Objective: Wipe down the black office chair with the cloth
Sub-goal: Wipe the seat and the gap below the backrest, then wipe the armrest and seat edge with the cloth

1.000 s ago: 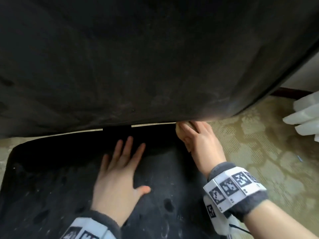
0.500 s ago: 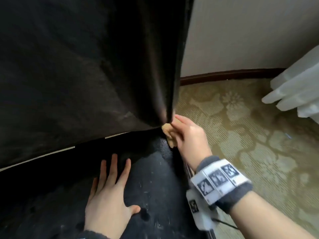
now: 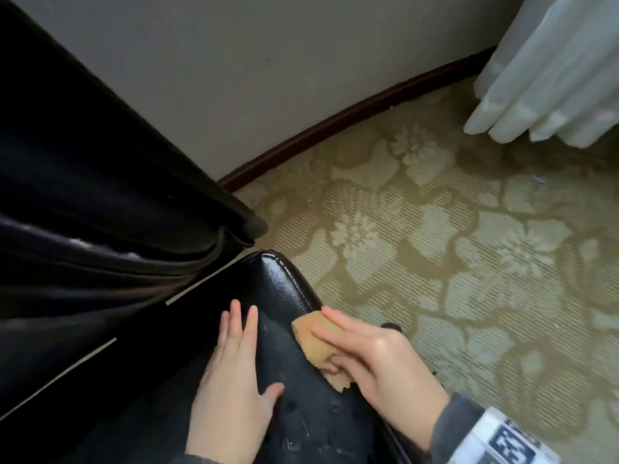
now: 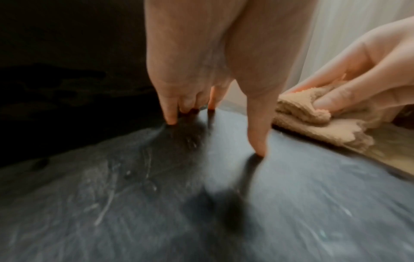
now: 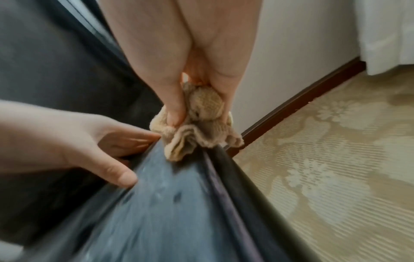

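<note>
Right hand (image 3: pixel 378 360), cloth (image 3: pixel 315 339) bunched in fingers, now lower on seat (image 3: pixel 311 426) edge, off backrest (image 3: pixel 100 202) corner. Left hand (image 3: pixel 231 390) stays flat, fingers straight, lower centre.

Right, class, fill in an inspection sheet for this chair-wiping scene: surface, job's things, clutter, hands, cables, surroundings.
Surface: black chair seat, dusty, with pale scuffs and smears.
Job's things: tan cloth, bunched, on the seat's right edge.
Clutter: nothing seen.
Hands: left hand flat on the seat, fingers straight; right hand grips the cloth.
Cables: nothing seen.
Surroundings: floral carpet, dark skirting board, white curtain, plain wall.
</note>
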Available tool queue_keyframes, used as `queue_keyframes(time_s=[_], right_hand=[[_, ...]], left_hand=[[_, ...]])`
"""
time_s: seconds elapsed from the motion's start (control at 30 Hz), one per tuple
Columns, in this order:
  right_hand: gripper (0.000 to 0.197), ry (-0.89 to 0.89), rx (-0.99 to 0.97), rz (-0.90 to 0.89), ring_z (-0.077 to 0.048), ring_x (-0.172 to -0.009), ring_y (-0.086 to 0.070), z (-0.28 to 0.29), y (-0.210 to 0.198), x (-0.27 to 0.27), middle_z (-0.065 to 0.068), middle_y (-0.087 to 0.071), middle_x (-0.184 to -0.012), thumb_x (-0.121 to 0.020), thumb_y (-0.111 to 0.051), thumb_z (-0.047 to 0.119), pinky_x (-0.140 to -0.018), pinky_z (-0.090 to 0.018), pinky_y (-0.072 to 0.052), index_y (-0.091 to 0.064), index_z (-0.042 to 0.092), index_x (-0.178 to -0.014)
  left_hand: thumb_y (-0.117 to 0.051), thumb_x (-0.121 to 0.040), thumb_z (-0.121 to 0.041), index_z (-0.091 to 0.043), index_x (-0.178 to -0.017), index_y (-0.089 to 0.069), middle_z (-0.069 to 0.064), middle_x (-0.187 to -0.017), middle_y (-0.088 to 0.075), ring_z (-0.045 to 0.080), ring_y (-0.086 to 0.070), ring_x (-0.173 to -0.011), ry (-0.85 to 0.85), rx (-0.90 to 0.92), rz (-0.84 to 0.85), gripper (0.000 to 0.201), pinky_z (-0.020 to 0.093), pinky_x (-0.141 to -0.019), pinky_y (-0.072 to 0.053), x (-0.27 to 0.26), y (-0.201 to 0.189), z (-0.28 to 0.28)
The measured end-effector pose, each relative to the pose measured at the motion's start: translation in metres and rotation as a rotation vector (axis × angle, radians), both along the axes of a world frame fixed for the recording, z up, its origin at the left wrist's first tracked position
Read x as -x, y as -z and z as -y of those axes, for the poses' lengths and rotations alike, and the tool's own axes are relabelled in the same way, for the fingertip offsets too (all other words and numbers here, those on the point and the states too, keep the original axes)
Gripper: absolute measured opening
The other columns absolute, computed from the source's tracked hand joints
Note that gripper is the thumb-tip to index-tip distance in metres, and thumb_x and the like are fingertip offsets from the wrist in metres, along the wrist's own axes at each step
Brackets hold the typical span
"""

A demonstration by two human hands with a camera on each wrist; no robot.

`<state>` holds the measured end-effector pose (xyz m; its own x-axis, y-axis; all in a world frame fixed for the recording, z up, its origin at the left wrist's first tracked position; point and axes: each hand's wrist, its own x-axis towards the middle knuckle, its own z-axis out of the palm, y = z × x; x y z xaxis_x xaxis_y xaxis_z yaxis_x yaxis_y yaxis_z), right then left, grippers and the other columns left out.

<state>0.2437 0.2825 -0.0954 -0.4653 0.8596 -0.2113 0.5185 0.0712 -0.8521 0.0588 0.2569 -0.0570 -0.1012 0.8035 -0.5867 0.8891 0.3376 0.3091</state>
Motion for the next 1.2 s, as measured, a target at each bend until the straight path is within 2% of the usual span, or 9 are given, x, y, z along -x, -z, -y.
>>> queue_keyframes(time_s=[0.2, 0.33, 0.4, 0.47, 0.63, 0.73, 0.8, 0.97, 1.2], right_hand=[[0.071, -0.101, 0.321, -0.118, 0.000, -0.142, 0.004, 0.001, -0.018, 0.030, 0.014, -0.005, -0.156, -0.095, -0.047, 0.020, -0.119, -0.029, 0.000, 0.001, 0.033, -0.146], [0.065, 0.279, 0.693, -0.498, 0.015, -0.110, -0.051, 0.013, -0.016, 0.000, 0.021, -0.055, -0.119, -0.093, -0.036, -0.009, -0.093, -0.006, -0.039, -0.025, 0.049, -0.122], [0.070, 0.453, 0.728, -0.495, -0.010, -0.118, -0.055, 0.022, -0.005, -0.028, 0.022, -0.057, -0.118, -0.088, -0.035, -0.018, -0.096, -0.014, -0.044, -0.036, 0.042, -0.123], [0.070, 0.415, 0.684, -0.391, -0.033, -0.121, -0.048, 0.034, 0.002, -0.048, 0.024, -0.049, -0.133, -0.089, -0.045, -0.008, -0.101, -0.027, -0.040, -0.034, 0.048, -0.130], [0.074, 0.008, 0.663, -0.103, 0.003, -0.141, -0.002, 0.077, 0.010, -0.064, 0.023, -0.008, -0.153, -0.087, -0.061, 0.032, -0.112, -0.015, -0.006, -0.010, 0.053, -0.137], [0.077, 0.032, 0.681, -0.079, 0.013, -0.134, 0.003, 0.086, 0.006, -0.062, 0.028, -0.001, -0.150, -0.090, -0.058, 0.030, -0.098, 0.002, 0.005, -0.004, 0.052, -0.139], [0.076, 0.062, 0.668, -0.062, 0.017, -0.125, 0.001, 0.087, 0.006, -0.063, 0.032, -0.002, -0.146, -0.090, -0.058, 0.029, -0.082, 0.014, -0.001, -0.006, 0.052, -0.140], [0.077, 0.068, 0.612, -0.025, -0.002, -0.140, -0.018, 0.090, 0.011, -0.061, 0.023, -0.010, -0.153, -0.087, -0.062, 0.031, -0.108, -0.016, -0.016, -0.011, 0.052, -0.140], [0.077, 0.206, 0.534, 0.064, 0.000, -0.135, -0.032, 0.107, 0.006, -0.060, 0.015, -0.032, -0.149, -0.077, -0.071, 0.035, -0.109, -0.017, -0.027, -0.029, 0.035, -0.141]], left_hand=[[-0.045, -0.088, -0.021, -0.041, -0.134, -0.040, -0.031, -0.140, -0.034, -0.023, -0.022, -0.128, 0.018, -0.403, 0.263, 0.051, -0.004, -0.101, -0.017, -0.025, -0.014, -0.008], [-0.027, -0.092, -0.049, -0.031, -0.132, -0.049, -0.009, -0.131, -0.057, 0.002, -0.045, -0.125, 0.351, -0.213, 0.166, 0.049, 0.019, -0.104, -0.025, -0.053, 0.009, -0.013], [-0.024, -0.092, -0.048, -0.017, -0.118, -0.064, 0.002, -0.114, -0.069, 0.020, -0.061, -0.112, 0.510, -0.095, -0.004, 0.057, 0.030, -0.096, -0.031, -0.063, 0.012, -0.020], [-0.032, -0.085, -0.043, -0.016, -0.107, -0.069, 0.007, -0.115, -0.068, 0.029, -0.059, -0.115, 0.585, -0.097, -0.171, 0.051, 0.041, -0.098, -0.028, -0.063, 0.012, -0.018], [-0.016, -0.092, -0.057, -0.036, -0.127, -0.049, 0.009, -0.141, -0.047, 0.032, -0.032, -0.133, 0.640, -0.113, -0.331, 0.053, 0.065, -0.095, -0.030, -0.048, 0.010, 0.004], [-0.075, -0.068, -0.026, -0.030, -0.130, -0.042, 0.016, -0.139, -0.047, 0.037, -0.027, -0.128, 0.743, -0.207, -0.238, 0.070, 0.063, -0.086, -0.046, -0.041, 0.023, 0.001], [-0.085, -0.045, -0.006, -0.026, -0.128, -0.041, 0.019, -0.137, -0.049, 0.039, -0.025, -0.129, 0.806, -0.220, -0.216, 0.096, 0.060, -0.092, -0.044, -0.039, 0.035, -0.009], [-0.044, -0.075, -0.019, -0.021, -0.115, -0.062, 0.015, -0.121, -0.064, 0.043, -0.052, -0.118, 0.921, -0.312, -0.144, 0.044, 0.051, -0.097, -0.029, -0.055, 0.037, -0.008], [-0.039, -0.084, -0.022, -0.021, -0.125, -0.050, 0.005, -0.129, -0.060, 0.029, -0.049, -0.126, 0.986, -0.309, 0.063, 0.043, 0.047, -0.099, -0.029, -0.078, 0.032, 0.053]])
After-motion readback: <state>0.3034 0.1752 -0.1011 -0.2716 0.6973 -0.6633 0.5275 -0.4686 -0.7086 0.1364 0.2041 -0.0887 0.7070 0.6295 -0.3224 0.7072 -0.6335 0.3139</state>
